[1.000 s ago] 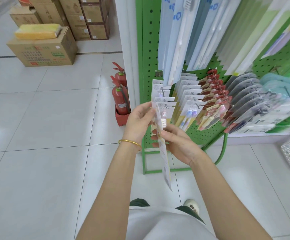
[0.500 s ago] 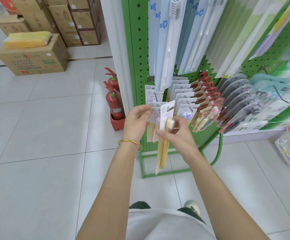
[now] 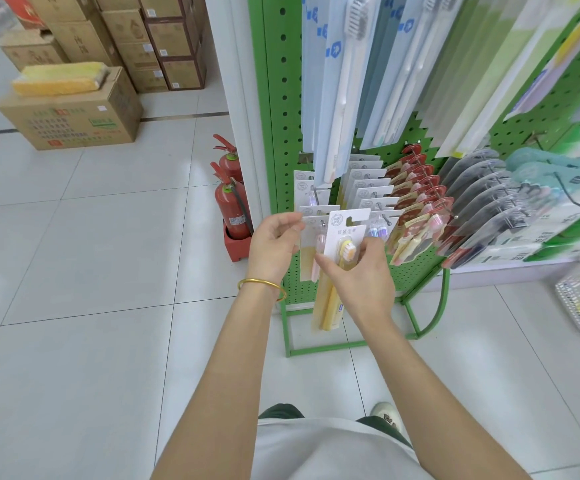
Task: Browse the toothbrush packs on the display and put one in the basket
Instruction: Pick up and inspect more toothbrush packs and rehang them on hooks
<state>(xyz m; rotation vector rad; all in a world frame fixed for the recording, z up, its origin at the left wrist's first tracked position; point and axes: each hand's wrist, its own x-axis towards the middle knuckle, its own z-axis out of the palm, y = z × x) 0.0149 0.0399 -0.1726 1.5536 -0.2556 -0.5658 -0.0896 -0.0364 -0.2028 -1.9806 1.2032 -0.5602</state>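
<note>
**A:** What do we see far left of the green pegboard display (image 3: 278,116)?

**B:** Pale, glossy floor tiles (image 3: 74,254) with thin dark joints. A cardboard box (image 3: 70,112) sits on them with a yellow bundle (image 3: 61,77) on top. Behind it, brown cartons (image 3: 136,39) are stacked high.

**A:** And nearer the display?

**B:** Two red fire extinguishers (image 3: 231,209) stand in a red holder on the floor. They are against the white pillar (image 3: 236,81), just left of the display.

**A:** Where are our hands?

**B:** Both are at the display's lower hooks. Our left hand (image 3: 274,249), with a gold bangle (image 3: 262,285) on the wrist, pinches the edge of the hanging packs (image 3: 316,216) on the leftmost hook. Our right hand (image 3: 361,275) is clamped on the yellow toothbrush pack (image 3: 337,268), thumb across its front and fingers behind. We hold the pack upright, just in front of those hanging packs.

**A:** And to the right?

**B:** Red-carded packs (image 3: 416,209) come first, then dark packs (image 3: 482,209), fanned out on their hooks. Long pale packs (image 3: 344,81) hang above them. The basket (image 3: 579,306) stands on the floor at the display's far right, well apart from our pack and cut off by the frame edge.
</note>
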